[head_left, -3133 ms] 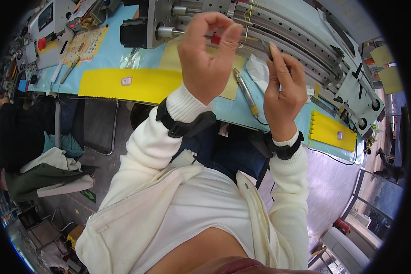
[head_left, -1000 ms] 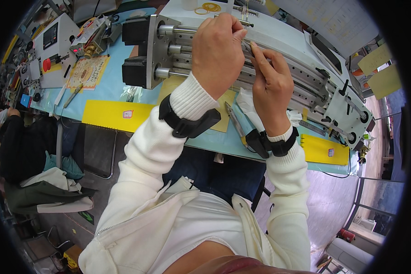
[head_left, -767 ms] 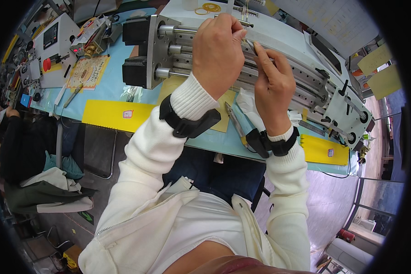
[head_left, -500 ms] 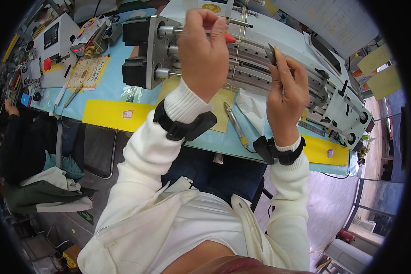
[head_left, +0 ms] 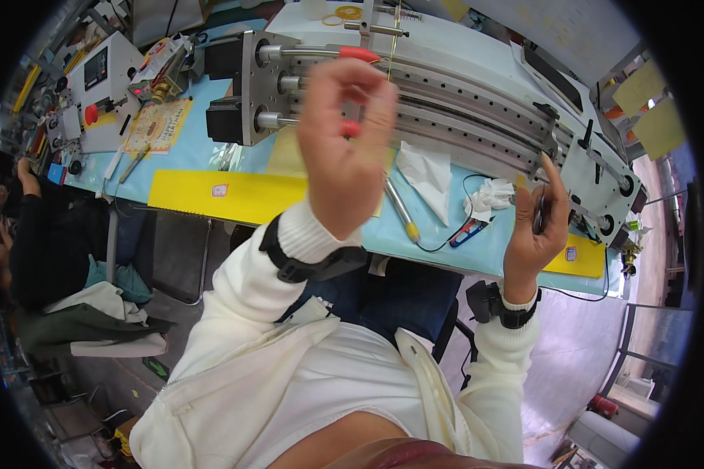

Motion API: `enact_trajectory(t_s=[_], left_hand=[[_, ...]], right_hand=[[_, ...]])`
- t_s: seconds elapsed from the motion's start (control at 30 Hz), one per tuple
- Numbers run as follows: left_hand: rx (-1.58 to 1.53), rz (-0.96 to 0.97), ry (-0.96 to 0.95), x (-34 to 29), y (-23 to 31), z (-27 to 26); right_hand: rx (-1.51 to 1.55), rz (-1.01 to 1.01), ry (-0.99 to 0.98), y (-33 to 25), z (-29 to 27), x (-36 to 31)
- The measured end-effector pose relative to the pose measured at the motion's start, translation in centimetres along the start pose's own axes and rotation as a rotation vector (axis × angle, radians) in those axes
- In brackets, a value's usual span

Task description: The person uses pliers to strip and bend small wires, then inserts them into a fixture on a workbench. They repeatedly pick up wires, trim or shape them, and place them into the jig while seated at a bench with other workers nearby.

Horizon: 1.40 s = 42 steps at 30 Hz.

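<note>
My left hand (head_left: 344, 144) is smeared by motion over the left part of a metal linear-rail machine (head_left: 446, 98). Its fingers look curled, but I cannot make out whether anything is in them. Close by, a red sleeve (head_left: 358, 55) shows on the machine's far rod, and a second red piece (head_left: 350, 127) peeks out beside the thumb. A thin yellow strand (head_left: 393, 55) runs across the rails near the fingertips. At the machine's right end, my right hand (head_left: 533, 234) is closed on dark tweezers (head_left: 539, 215), mostly hidden in the palm, with the index finger raised.
White tissue (head_left: 426, 178) and a crumpled tissue (head_left: 490, 197) lie before the machine. Nearby are a corded pen-like tool (head_left: 401, 209) and blue-handled cutters (head_left: 468, 233). A yellow strip (head_left: 195, 191) lines the front edge. A person's hand (head_left: 28, 180) shows far left.
My right hand has moved right and nearer to me, and the tweezers have turned back into the palm. My left hand has lowered slightly and is now blurred. The view has shifted a little.
</note>
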<state>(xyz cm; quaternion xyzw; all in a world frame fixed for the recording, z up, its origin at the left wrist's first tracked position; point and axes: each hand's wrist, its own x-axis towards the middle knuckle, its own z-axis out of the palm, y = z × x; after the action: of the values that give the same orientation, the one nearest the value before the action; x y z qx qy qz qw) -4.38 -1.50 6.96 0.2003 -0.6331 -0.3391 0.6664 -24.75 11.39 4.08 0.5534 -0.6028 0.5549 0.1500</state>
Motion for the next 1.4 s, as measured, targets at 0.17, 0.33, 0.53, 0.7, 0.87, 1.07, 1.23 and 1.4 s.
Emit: enact_trajectory(t_s=[0.17,0.33,0.53,0.7,0.87,1.07,1.23,1.4], left_hand=[[0.180,0.151,-0.491,-2.9,0.4,6.5],[0.268,0.239,-0.550,-3.8,-0.5,12.3],[0.388,0.179,-0.666,-4.6,-0.7,17.8],[0.399,0.011,-0.787,-5.2,-0.8,20.2],[0.339,-0.032,-0.775,-5.8,-2.2,21.8],[0.483,0.112,-0.643,-6.1,-3.8,23.9],[0.603,0.048,-0.778,-6.9,-4.4,24.6],[0.173,-0.026,-0.650,-9.1,-3.1,21.8]], right_hand=[[0.094,0.392,0.122,3.5,-4.1,-2.3],[0.034,0.478,0.350,7.9,-9.1,-3.6],[-0.081,0.364,0.279,10.1,-11.6,-2.7],[-0.141,0.302,0.186,9.8,-11.1,-1.5],[-0.204,0.267,0.136,10.4,-11.1,-1.7],[-0.166,0.190,-0.028,10.0,-11.3,-0.7],[-0.075,0.276,-0.042,9.3,-11.5,0.9],[0.027,0.216,-0.145,7.2,-9.4,0.1]])
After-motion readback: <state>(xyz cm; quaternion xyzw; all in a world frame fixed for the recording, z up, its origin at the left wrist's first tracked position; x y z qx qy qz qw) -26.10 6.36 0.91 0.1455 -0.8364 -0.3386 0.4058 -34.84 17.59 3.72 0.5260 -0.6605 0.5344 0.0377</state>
